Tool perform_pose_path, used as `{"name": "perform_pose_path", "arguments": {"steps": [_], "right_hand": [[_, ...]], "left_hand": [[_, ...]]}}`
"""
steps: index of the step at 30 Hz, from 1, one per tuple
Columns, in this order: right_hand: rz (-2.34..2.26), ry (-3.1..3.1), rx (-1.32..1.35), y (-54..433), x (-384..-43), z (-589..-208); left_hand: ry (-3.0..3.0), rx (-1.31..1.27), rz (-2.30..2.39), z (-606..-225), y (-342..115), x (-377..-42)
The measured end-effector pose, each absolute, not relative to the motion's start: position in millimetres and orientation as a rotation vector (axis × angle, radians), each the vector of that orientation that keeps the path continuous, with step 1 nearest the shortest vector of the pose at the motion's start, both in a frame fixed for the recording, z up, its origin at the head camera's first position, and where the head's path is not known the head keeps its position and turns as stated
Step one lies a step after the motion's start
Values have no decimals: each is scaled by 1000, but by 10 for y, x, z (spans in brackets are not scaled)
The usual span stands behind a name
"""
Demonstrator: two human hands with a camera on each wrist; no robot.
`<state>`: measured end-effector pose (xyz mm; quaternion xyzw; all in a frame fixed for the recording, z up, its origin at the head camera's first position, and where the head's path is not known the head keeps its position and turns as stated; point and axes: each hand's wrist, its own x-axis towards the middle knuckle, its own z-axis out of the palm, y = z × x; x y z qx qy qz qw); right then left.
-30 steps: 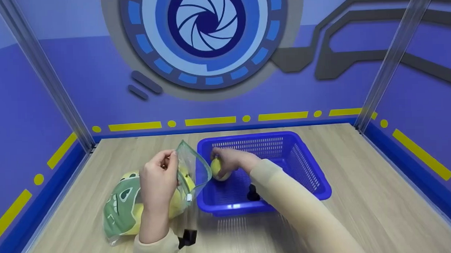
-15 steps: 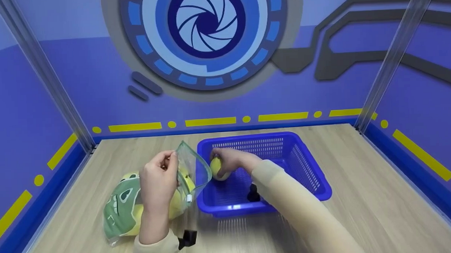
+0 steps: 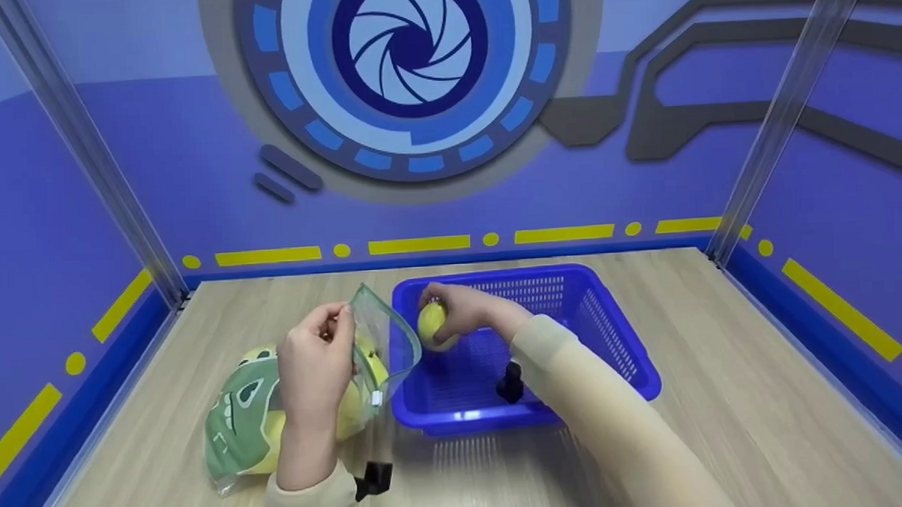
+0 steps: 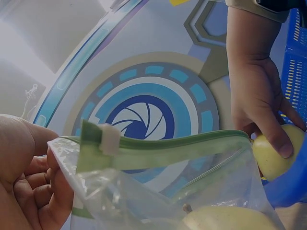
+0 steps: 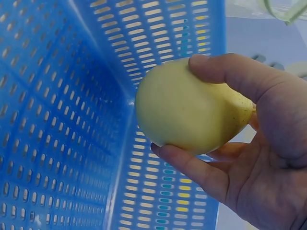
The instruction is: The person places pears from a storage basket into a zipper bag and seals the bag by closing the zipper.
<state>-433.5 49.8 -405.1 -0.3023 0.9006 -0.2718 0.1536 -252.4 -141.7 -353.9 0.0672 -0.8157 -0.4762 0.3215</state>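
My left hand [image 3: 316, 363] pinches the rim of a clear zip bag [image 4: 158, 172] with a green edge, a slider and a green cartoon face on its side. The bag's mouth gapes toward the basket, and yellow fruit [image 4: 230, 219] with a stem shows inside it. Over the left part of the blue basket [image 3: 528, 416], my right hand [image 3: 464, 309] grips a yellow pear [image 5: 187, 108] between thumb and fingers. In the right wrist view the pear is raised off the basket floor, beside the slotted wall, its stem end toward the palm.
Bag and basket stand side by side on a wood-grain table [image 3: 724, 334]. A purple-blue wall [image 3: 140, 159] with yellow marks encloses the back and sides. Small black mounts [image 3: 374, 479] stick out at both wrists.
My right hand has lifted the pear slightly inside the basket. The left hand keeps its pinch on the bag's rim, nearly still.
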Motion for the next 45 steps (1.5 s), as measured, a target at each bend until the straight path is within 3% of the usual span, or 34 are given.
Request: {"name": "perform_pose_path", "arguments": {"steps": [30,45], "right_hand": [[-1300,2416,-782,713,-4334,-3784],[-1654,2299,-618,779,-4074,-3665]], "left_hand": [[-2129,164,-1203,-3540,-1417,-2514],[-2139,171,-1233,-3542,-1415,-2509]]}}
